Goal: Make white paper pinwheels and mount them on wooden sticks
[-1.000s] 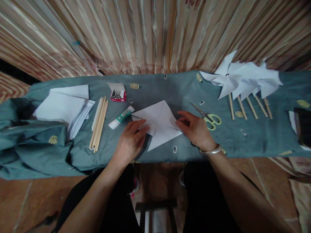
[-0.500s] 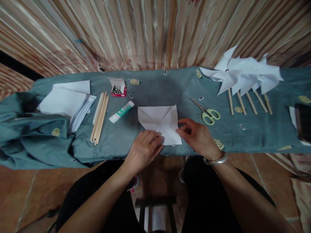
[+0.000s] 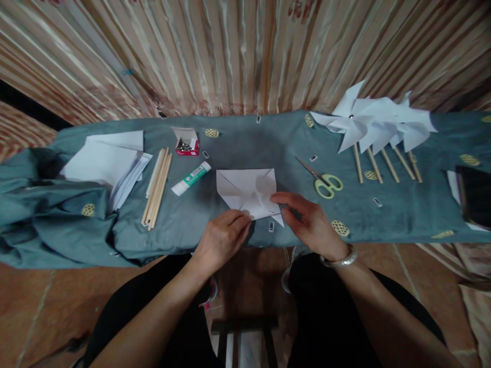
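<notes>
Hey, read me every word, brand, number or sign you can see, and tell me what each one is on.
No text reads with certainty:
Glue stick: print on its green label, too blurred.
Red box: pale marks, too small.
Cloth: small black-and-white patches with lettering, too small to read surely.
Folded white paper: no writing visible.

1 white paper sheet (image 3: 245,188), creased, partly folded, on grey-green cloth (image 3: 253,145)

Paper corner (image 3: 264,198) now bent inward
</notes>
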Demonstrator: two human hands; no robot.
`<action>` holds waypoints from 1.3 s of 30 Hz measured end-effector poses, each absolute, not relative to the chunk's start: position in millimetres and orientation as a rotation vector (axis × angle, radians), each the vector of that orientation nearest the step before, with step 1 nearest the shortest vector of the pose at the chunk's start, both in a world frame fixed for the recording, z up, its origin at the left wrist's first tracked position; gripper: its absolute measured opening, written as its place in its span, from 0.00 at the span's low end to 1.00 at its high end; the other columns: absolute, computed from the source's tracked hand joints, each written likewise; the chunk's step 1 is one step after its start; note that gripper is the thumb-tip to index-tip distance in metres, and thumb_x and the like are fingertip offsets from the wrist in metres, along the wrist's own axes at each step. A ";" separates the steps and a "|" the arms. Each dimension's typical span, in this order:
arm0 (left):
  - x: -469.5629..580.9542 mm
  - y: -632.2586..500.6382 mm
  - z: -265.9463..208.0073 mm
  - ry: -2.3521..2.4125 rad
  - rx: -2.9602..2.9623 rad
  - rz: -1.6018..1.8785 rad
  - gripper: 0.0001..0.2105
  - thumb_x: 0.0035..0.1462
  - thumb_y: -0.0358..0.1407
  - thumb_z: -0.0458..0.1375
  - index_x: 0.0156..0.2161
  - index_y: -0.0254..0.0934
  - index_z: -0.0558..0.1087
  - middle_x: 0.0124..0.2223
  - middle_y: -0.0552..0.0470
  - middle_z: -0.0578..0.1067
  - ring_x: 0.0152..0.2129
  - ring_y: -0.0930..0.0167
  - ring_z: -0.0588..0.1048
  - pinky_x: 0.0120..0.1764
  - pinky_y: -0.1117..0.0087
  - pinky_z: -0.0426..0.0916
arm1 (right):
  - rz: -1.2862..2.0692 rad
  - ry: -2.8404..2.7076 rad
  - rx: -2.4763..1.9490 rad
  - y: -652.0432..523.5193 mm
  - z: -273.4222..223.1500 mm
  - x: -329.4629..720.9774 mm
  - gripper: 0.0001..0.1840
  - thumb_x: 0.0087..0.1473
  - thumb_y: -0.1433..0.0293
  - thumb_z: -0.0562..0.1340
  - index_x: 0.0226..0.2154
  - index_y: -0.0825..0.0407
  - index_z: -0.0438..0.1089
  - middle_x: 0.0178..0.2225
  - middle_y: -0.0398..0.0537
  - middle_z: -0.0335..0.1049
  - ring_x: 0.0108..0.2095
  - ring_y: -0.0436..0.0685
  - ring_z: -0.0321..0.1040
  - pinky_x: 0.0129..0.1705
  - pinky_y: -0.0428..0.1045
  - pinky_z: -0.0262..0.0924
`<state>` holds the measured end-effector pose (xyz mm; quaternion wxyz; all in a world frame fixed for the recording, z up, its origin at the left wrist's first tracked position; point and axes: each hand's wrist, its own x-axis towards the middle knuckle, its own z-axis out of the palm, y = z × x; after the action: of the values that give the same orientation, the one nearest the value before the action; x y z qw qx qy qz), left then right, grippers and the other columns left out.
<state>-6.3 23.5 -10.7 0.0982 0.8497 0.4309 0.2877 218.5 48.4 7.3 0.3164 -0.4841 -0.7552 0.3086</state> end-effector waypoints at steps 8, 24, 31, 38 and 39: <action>-7.9 23.7 -6.9 1.267 2.439 0.846 0.07 0.61 0.30 0.53 0.39 0.33 0.74 0.37 0.45 0.78 0.33 0.69 0.77 0.37 0.69 0.75 | 1.183 -1.771 -1.219 57.6 7.2 207.9 0.06 0.55 0.67 0.63 0.35 0.48 0.76 0.48 0.50 0.74 0.50 0.59 0.71 0.54 0.57 0.63; -7.5 19.4 -6.2 1.209 2.464 0.828 0.11 0.63 0.29 0.52 0.50 0.31 0.69 0.39 0.45 0.77 0.35 0.68 0.75 0.37 0.66 0.74 | 0.666 -1.958 -1.318 66.4 -11.7 181.4 0.04 0.55 0.69 0.62 0.30 0.50 0.73 0.52 0.55 0.68 0.52 0.63 0.67 0.55 0.60 0.62; -7.4 19.4 -7.3 1.196 2.448 0.827 0.10 0.62 0.29 0.54 0.48 0.30 0.71 0.39 0.45 0.77 0.35 0.68 0.74 0.38 0.66 0.75 | 0.589 -2.028 -1.333 65.5 -12.7 176.1 0.04 0.55 0.69 0.61 0.30 0.50 0.71 0.54 0.55 0.66 0.55 0.64 0.64 0.56 0.61 0.61; -7.3 19.7 -7.6 1.197 2.429 0.801 0.10 0.61 0.28 0.54 0.47 0.29 0.72 0.39 0.45 0.76 0.35 0.67 0.74 0.38 0.65 0.75 | 0.584 -2.033 -1.335 67.3 -15.3 173.9 0.04 0.55 0.70 0.61 0.29 0.50 0.70 0.55 0.54 0.65 0.55 0.64 0.64 0.56 0.61 0.61; -7.3 19.7 -7.9 1.199 2.424 0.802 0.10 0.61 0.28 0.54 0.47 0.29 0.72 0.39 0.45 0.76 0.36 0.67 0.74 0.39 0.65 0.75 | 0.587 -2.032 -1.333 67.4 -15.4 173.8 0.04 0.55 0.70 0.61 0.29 0.50 0.70 0.55 0.54 0.65 0.55 0.64 0.64 0.56 0.62 0.61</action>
<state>-7.3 19.7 -7.9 0.1597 0.8484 0.4195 0.2805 173.8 67.4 -15.4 0.3153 -0.5060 -0.7712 0.2230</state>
